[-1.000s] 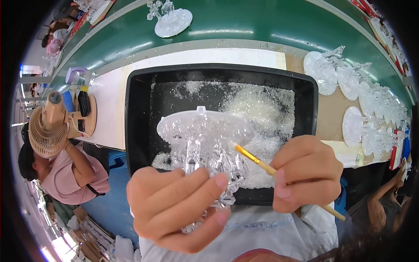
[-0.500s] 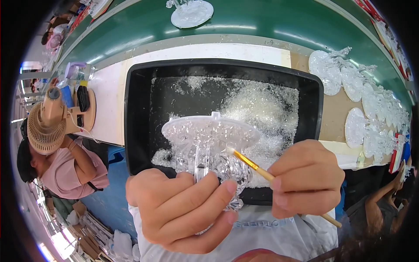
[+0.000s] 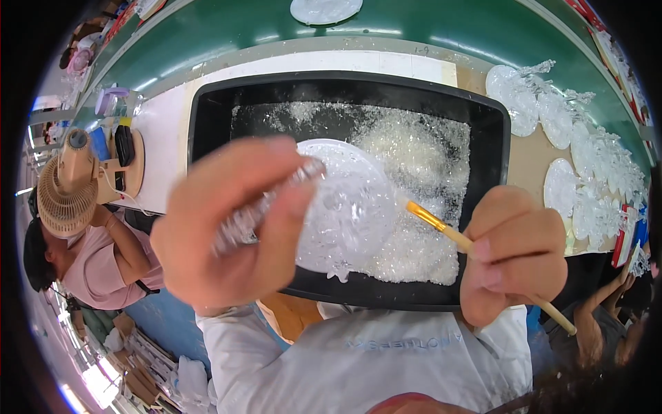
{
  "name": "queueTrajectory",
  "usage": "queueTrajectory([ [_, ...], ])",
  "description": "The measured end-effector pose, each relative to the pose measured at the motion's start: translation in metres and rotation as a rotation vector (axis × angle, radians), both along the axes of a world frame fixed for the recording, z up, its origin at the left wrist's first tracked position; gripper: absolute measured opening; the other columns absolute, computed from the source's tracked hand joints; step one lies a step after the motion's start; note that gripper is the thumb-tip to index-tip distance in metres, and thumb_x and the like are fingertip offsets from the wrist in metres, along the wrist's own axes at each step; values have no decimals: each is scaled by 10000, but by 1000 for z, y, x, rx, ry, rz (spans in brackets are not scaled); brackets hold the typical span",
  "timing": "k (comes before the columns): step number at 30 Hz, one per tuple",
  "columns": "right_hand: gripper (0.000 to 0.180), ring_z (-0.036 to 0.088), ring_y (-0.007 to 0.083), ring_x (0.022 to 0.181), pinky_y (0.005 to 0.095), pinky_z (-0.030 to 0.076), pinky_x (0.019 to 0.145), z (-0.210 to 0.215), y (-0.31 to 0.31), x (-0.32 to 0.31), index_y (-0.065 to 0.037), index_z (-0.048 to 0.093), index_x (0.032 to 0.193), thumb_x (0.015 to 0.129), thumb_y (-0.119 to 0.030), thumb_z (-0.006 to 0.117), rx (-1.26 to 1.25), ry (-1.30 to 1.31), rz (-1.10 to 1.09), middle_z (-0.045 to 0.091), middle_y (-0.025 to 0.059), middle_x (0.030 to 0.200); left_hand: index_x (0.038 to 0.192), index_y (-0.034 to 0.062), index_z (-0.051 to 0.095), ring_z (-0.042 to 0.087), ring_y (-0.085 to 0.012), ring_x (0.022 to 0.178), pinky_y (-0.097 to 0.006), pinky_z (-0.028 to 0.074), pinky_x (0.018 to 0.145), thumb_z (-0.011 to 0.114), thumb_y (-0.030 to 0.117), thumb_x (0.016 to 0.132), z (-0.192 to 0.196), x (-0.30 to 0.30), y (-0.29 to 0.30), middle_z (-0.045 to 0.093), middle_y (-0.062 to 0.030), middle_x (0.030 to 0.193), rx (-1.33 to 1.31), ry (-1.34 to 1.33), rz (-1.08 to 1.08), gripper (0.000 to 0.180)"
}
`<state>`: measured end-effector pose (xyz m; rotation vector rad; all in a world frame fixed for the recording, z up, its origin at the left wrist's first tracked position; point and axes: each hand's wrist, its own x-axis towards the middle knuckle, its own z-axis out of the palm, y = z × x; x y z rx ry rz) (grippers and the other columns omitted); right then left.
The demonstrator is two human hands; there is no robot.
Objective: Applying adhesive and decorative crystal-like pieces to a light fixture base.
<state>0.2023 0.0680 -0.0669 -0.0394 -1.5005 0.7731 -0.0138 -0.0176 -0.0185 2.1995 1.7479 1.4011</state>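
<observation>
Far left, below the worktop edge: a seated person in a pink top (image 3: 89, 265), beside a small beige desk fan (image 3: 65, 193) that stands at the worktop's left end.

Worktop (image 3: 165, 138): pale sheet over a green surface, carrying a black tray.

Left hand (image 3: 231, 224): raised over the tray's near left part, blurred. Fingers (image 3: 286, 217) closed around the stem of a clear plastic ornament (image 3: 345, 203), whose round disc end faces the camera, tilted, held above the tray and not resting on it.

Black tray (image 3: 493, 138): rectangular, shallow, in the middle of the worktop. Its floor holds a spread of clear glittery flakes (image 3: 414, 165), thickest toward the right and near side.

Thin brush (image 3: 441, 226): yellow handle with orange ferrule, tip touching or just beside the disc's right rim; exact contact cannot be told.

Right hand (image 3: 517, 252): over the tray's near right corner, fingers pinched together on the brush handle, whose tail end sticks out below the hand.

Right end of worktop: rows of finished clear ornaments (image 3: 586, 159), lying close together on a tan board.

Top edge: one more clear disc (image 3: 324, 8) on the green surface.
</observation>
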Motion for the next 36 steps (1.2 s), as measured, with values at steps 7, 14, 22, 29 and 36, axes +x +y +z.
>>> queueTrajectory([
  [7,213,589,196,507,256,470,418,1,2,-6,3,646,758,555,57,679,-10,-227,37,632,146,700,1192,-58,524,594,-126,612,-204,462,586,662,11,908,-9,1,10,700,-173,838,-42,-210,70,323],
  [14,282,619,171,608,244,526,535,16,0,-5,-26,522,965,758,71,687,-77,-578,-32,634,173,807,1206,-52,534,603,-122,635,-214,468,603,684,34,904,-14,2,8,697,-161,837,-19,-327,83,348],
  [22,223,632,185,625,234,490,532,12,1,-11,-16,605,889,730,77,731,-71,-614,-31,659,179,795,1201,-52,548,607,-121,652,-216,479,622,709,51,892,-6,2,8,697,-150,837,-146,-294,116,363],
  [29,242,628,189,639,249,492,543,8,1,-13,-14,628,888,700,92,736,-79,-568,-20,660,169,789,1208,-57,545,607,-118,662,-215,483,632,694,42,902,-6,2,10,700,-147,849,-158,-242,115,353],
  [36,217,624,178,628,249,494,535,8,-8,-12,-16,633,881,708,76,726,-133,-473,-47,655,174,787,1187,-62,559,606,-115,661,-215,481,629,698,43,900,-10,2,11,701,-136,851,-93,-278,121,335],
])
